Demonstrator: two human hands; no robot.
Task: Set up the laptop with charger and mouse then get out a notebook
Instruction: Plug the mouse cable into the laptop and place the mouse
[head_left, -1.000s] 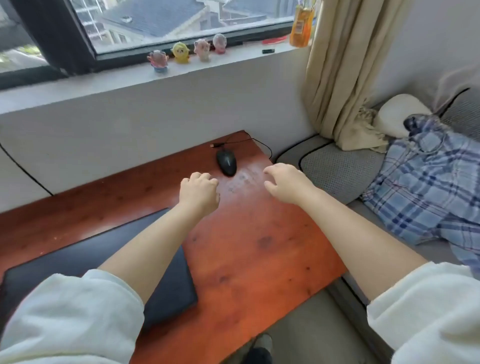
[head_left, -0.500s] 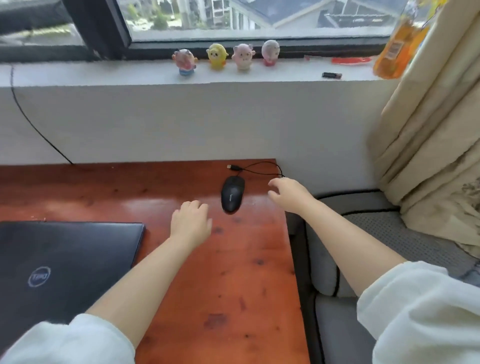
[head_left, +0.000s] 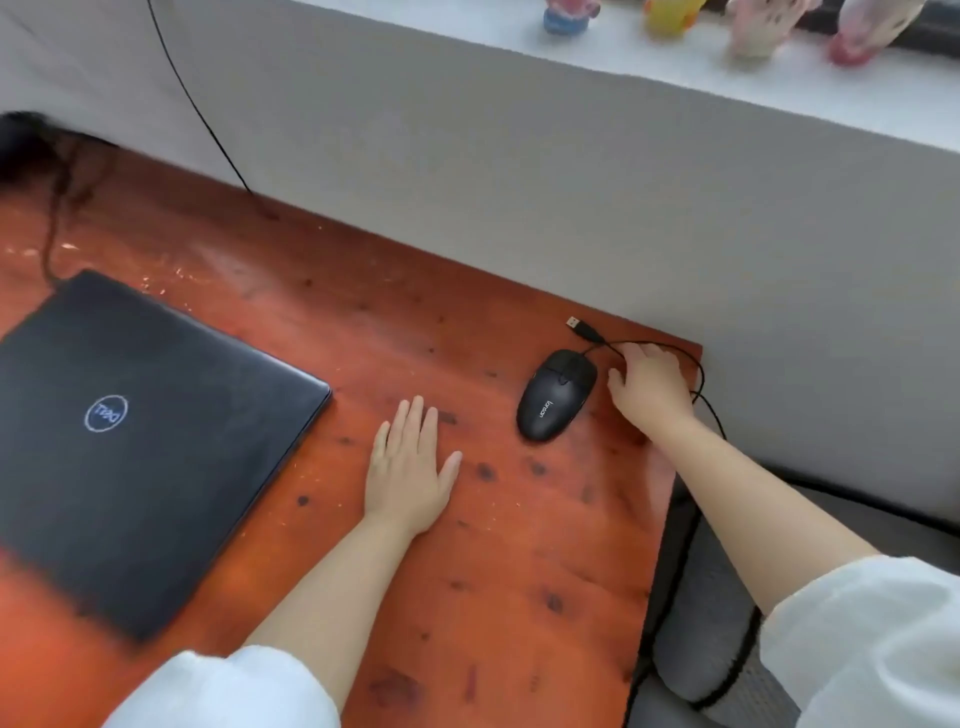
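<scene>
Your left hand (head_left: 410, 467) lies flat and spread on the red table (head_left: 519, 597), right of the closed laptop (head_left: 135, 441). Your right hand (head_left: 649, 389) curls around the cable (head_left: 698, 364) just right of the mouse (head_left: 556, 395).

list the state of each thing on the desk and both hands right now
laptop: lid closed, flat on the desk, nothing plugged in that shows
mouse: upright on the desk, not held
mouse cable: loose, looped round the right hand
usb plug: unplugged, lying on the desk
left hand: open, flat on the desk
right hand: beside the mouse, fingers on the cable, grip unclear
</scene>
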